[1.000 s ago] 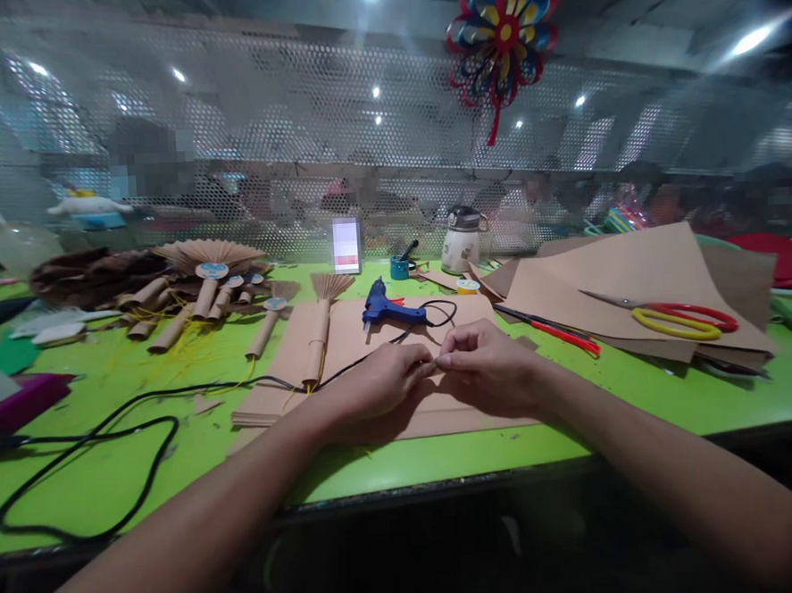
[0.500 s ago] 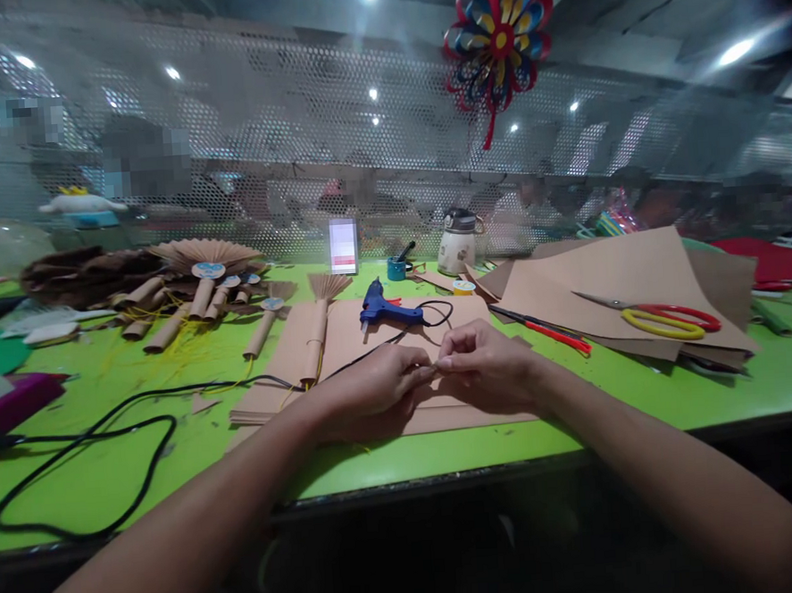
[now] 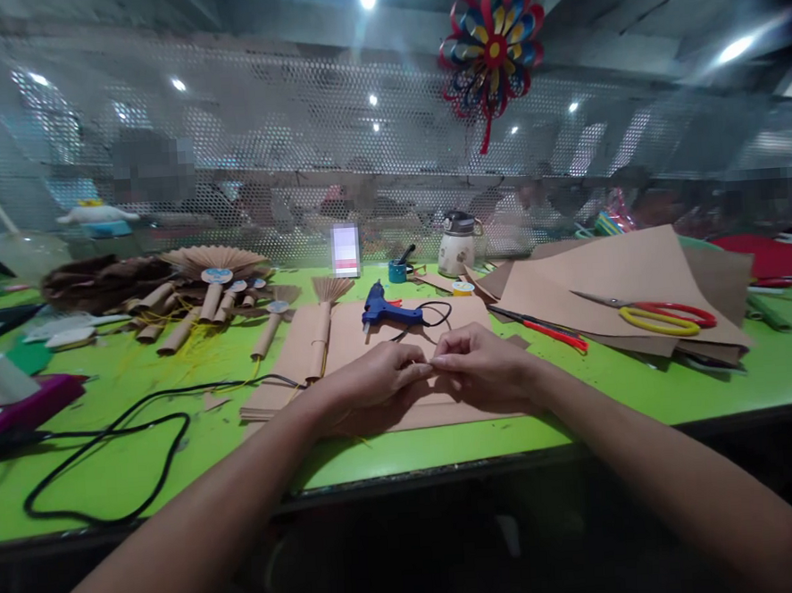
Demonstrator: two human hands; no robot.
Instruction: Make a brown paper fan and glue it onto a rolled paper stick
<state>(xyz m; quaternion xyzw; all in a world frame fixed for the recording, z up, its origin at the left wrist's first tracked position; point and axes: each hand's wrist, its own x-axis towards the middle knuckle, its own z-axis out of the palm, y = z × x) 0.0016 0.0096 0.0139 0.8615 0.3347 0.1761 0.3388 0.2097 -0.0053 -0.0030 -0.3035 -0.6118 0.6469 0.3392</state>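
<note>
My left hand point(image 3: 391, 375) and my right hand point(image 3: 471, 361) meet fingertip to fingertip over a stack of brown kraft paper point(image 3: 443, 413). Both are closed in a pinch, and whatever sits between the fingertips is too small to make out. Just beyond them a blue glue gun point(image 3: 389, 313) lies on the paper with its nozzle toward the left. A rolled paper tube with a pleated fan top point(image 3: 321, 328) rests to the left of the glue gun. Red-handled scissors point(image 3: 538, 328) lie beyond my right hand.
Several fan-topped paper tubes point(image 3: 212, 294) with yellow strings lie at the left. A black cord point(image 3: 109, 430) loops over the green table point(image 3: 231, 450). Scissors with red and yellow handles point(image 3: 666, 316) rest on brown sheets at right. A phone point(image 3: 346, 249) and a bottle point(image 3: 458, 243) stand behind.
The view has shifted slightly, so the left-hand objects sit a little further right. My hands stay pinched together in nearly the same spot over the paper.
</note>
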